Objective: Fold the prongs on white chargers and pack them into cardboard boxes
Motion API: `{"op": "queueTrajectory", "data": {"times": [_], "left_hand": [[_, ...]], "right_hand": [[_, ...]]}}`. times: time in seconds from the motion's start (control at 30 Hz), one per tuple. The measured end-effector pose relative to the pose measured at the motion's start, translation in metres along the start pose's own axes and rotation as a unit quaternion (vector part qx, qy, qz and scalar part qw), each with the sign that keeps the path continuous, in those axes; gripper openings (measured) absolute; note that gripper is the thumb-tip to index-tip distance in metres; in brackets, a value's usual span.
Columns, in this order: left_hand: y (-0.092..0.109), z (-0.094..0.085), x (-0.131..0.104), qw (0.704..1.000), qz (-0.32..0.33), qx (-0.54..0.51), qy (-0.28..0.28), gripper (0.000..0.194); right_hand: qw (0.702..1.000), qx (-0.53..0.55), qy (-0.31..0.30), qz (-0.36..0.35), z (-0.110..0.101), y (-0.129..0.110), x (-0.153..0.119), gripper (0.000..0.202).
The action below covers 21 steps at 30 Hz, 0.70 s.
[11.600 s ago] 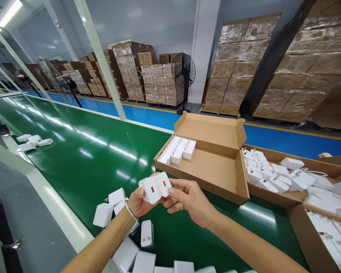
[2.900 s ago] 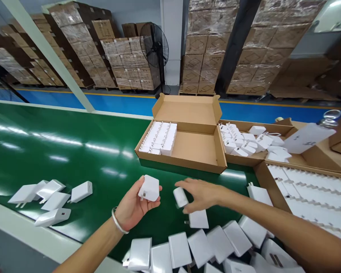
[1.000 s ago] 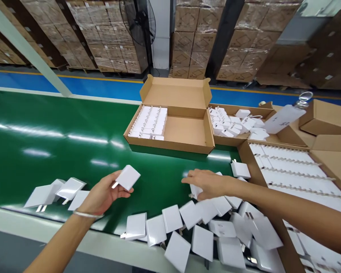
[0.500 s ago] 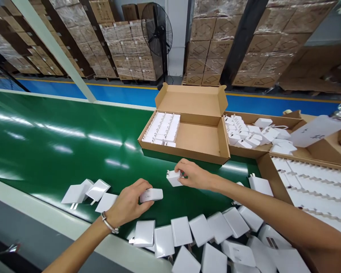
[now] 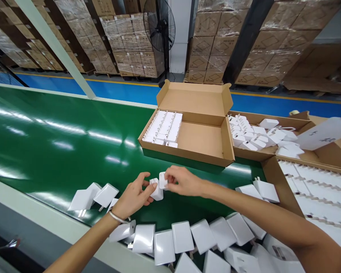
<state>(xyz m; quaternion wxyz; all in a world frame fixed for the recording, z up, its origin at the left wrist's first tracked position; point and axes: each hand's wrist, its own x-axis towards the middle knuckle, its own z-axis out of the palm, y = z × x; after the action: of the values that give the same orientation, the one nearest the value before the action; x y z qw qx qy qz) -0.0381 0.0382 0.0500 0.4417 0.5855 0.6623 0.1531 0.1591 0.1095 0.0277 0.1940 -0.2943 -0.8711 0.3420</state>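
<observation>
My left hand (image 5: 134, 196) has its thumb and fingers closed on a white plug charger (image 5: 157, 193) above the green belt. My right hand (image 5: 185, 181) pinches a second white charger (image 5: 162, 181), held right beside the first; whether the two touch I cannot tell. Along the near edge lie several loose white chargers (image 5: 182, 237), some with metal prongs showing. A smaller group of chargers (image 5: 106, 195) rests left of my left hand. Beyond my hands stands an open cardboard box (image 5: 187, 156), its left part filled with rows of chargers (image 5: 163, 127), prongs up.
At the right, a cardboard box (image 5: 268, 167) holds rows of white chargers. Behind it another carton (image 5: 309, 125) contains loose chargers and a white sheet with handwriting (image 5: 325, 133). The green belt (image 5: 59, 129) stretches left. A fan (image 5: 160, 26) and stacked cartons stand behind.
My hands have come together; the right moved left with its charger, beside the left hand's charger. The left hand's charger has turned. The view has shifted slightly.
</observation>
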Motion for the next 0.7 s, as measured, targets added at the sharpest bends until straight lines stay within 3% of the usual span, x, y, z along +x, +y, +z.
{"op": "queueTrajectory", "data": {"times": [0.07, 0.1, 0.13, 0.2, 0.3, 0.4, 0.5, 0.6, 0.7], "left_hand": [[0.000, -0.007, -0.002, 0.990, 0.072, 0.119, -0.001, 0.058], [0.001, -0.008, -0.001, 0.972, 0.126, 0.198, 0.001, 0.065], [0.003, -0.008, 0.001, 0.944, 0.182, 0.275, 0.002, 0.073], [0.011, -0.002, 0.010, 0.876, 0.280, 0.392, 0.001, 0.088], [0.028, 0.017, 0.025, 0.795, 0.378, 0.475, -0.021, 0.089], [0.043, 0.032, 0.036, 0.755, 0.424, 0.493, -0.080, 0.067], [0.046, 0.032, 0.042, 0.785, 0.365, 0.490, -0.102, 0.053], [0.037, 0.021, 0.048, 0.840, 0.257, 0.476, -0.042, 0.054], [0.026, 0.006, 0.051, 0.880, 0.206, 0.429, -0.002, 0.055]], "right_hand": [[0.996, -0.039, 0.063, 0.040, -0.029, 0.007, 0.009, 0.005], [0.989, -0.071, 0.095, 0.088, -0.045, 0.014, 0.016, 0.007], [0.979, -0.100, 0.105, 0.140, -0.058, 0.021, 0.024, 0.008], [0.964, -0.126, 0.061, 0.226, -0.075, 0.036, 0.041, 0.014], [0.965, -0.085, -0.011, 0.250, -0.073, 0.055, 0.065, 0.024], [0.967, -0.065, 0.007, 0.248, -0.057, 0.062, 0.077, 0.018], [0.964, -0.087, 0.056, 0.243, -0.051, 0.053, 0.069, 0.011], [0.982, -0.073, 0.094, 0.144, -0.053, 0.032, 0.047, 0.022], [0.997, 0.023, -0.055, 0.040, -0.044, 0.014, 0.025, 0.061]]}}
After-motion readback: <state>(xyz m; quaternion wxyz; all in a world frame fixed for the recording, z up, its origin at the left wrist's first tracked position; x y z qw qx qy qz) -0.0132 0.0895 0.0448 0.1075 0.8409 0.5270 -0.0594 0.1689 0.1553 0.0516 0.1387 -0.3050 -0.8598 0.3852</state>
